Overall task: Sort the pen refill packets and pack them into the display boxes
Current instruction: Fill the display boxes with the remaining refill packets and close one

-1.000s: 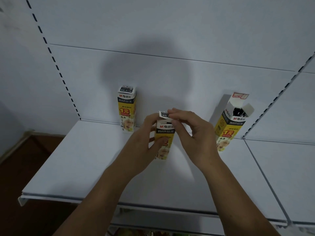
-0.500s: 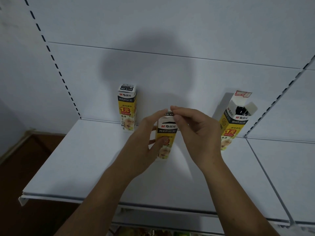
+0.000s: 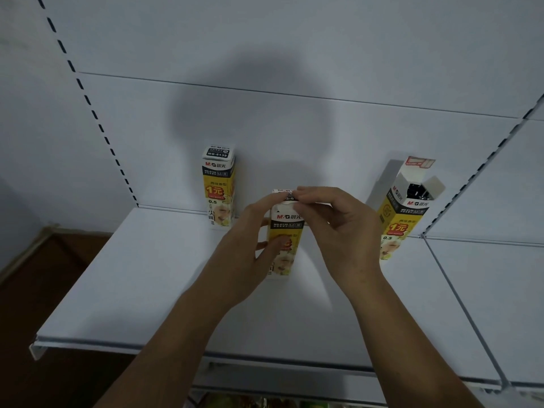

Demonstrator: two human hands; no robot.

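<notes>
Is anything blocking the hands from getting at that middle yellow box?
Nothing visible does. The left hand holds the middle box by its side and the right hand pinches its top flap. The closed box and the open box stand apart on the shelf, one on each side.

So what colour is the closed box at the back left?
The closed box is mainly yellow, with a black and white top; head view.

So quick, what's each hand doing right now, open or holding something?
Left hand: closed around the body of the middle box, holding it.
Right hand: fingertips pinching that box's top flap.
</notes>
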